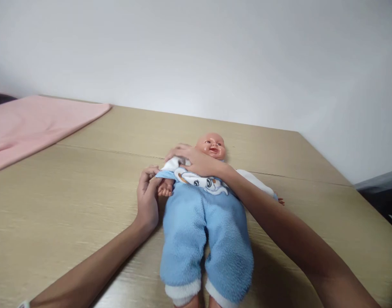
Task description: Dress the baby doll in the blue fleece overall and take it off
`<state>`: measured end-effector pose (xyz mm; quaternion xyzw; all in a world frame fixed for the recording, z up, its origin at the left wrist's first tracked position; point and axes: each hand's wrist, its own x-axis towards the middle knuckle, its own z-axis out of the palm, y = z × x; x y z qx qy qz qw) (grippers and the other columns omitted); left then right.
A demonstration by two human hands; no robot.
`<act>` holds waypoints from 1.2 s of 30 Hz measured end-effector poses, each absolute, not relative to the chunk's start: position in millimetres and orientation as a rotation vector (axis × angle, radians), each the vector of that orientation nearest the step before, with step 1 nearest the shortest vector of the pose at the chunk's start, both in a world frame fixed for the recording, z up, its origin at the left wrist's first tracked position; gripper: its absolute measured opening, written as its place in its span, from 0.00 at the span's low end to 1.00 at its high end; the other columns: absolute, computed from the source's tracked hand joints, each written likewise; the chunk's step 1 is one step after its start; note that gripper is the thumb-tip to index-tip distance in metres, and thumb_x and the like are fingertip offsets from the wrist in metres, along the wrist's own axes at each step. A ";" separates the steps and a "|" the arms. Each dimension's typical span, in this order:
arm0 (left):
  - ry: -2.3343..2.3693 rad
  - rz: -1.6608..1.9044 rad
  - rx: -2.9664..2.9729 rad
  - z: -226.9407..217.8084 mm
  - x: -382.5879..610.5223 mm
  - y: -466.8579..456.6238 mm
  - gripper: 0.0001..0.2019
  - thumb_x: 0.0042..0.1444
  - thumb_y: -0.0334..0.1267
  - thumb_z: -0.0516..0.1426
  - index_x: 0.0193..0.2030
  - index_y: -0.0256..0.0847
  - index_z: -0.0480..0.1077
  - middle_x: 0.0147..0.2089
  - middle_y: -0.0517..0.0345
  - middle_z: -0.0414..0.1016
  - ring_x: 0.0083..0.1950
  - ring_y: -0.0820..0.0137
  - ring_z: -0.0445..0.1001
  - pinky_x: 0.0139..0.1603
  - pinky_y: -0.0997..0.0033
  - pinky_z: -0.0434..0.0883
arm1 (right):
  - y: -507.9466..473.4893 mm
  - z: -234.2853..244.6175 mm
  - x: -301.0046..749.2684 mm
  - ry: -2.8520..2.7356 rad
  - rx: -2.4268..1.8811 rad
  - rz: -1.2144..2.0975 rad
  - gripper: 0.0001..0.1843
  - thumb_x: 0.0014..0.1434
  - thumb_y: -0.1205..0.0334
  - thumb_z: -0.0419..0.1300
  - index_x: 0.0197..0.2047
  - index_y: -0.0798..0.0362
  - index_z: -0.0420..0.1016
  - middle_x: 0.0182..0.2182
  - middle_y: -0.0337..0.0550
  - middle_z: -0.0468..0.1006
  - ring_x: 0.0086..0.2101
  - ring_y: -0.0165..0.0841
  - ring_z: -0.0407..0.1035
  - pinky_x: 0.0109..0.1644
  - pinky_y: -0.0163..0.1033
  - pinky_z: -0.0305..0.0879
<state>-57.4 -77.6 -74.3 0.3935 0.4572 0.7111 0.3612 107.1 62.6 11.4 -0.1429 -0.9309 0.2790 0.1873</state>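
Head view: left hand (147,193) pinching blue cuff (165,174); right hand (193,160) angled across doll (186,218), cannot tell grip.

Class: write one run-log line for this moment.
bald plastic doll: face-up, tan table; left hand: at blue fabric cuff; right hand: over doll's upper chest; pink cloth: far left

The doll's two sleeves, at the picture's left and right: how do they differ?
The left-side sleeve has the left hand at its cuff, the right hand over it; the right-side sleeve has neither hand on it. The left-side sleeve looks bunched; the right-side sleeve stretches outward. Both are white with blue cuffs.
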 end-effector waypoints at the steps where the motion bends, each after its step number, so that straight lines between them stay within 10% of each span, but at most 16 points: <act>1: 1.157 1.794 0.935 -73.9 -58.0 -76.1 0.03 0.66 0.38 0.60 0.42 0.46 0.70 0.45 0.61 0.72 0.43 0.71 0.75 0.47 0.74 0.74 | 57.9 13.8 110.6 -2.597 -0.464 0.753 0.15 0.72 0.69 0.59 0.58 0.50 0.80 0.60 0.51 0.82 0.62 0.44 0.71 0.71 0.52 0.65; 9: 1.228 1.638 0.740 -77.2 -65.1 -62.9 0.12 0.61 0.43 0.66 0.48 0.48 0.70 0.36 0.68 0.71 0.31 0.74 0.69 0.31 0.77 0.68 | 7.9 36.2 151.1 -2.555 -0.814 0.715 0.20 0.77 0.44 0.63 0.42 0.51 0.81 0.40 0.44 0.84 0.42 0.39 0.75 0.49 0.45 0.64; 22: 1.084 1.470 0.959 -71.2 -79.6 -35.6 0.18 0.57 0.48 0.72 0.48 0.45 0.76 0.47 0.59 0.82 0.46 0.69 0.79 0.48 0.73 0.75 | 8.5 -8.2 160.7 -1.912 -0.886 1.244 0.21 0.71 0.38 0.65 0.43 0.46 0.69 0.28 0.31 0.70 0.31 0.33 0.64 0.36 0.39 0.57; 36: 0.985 1.178 0.984 -57.2 -71.2 15.3 0.10 0.47 0.40 0.68 0.36 0.40 0.78 0.35 0.56 0.81 0.34 0.63 0.78 0.42 0.61 0.79 | 18.5 -12.8 169.5 -1.951 -0.844 1.342 0.25 0.60 0.46 0.75 0.52 0.49 0.73 0.48 0.42 0.78 0.49 0.39 0.73 0.56 0.44 0.69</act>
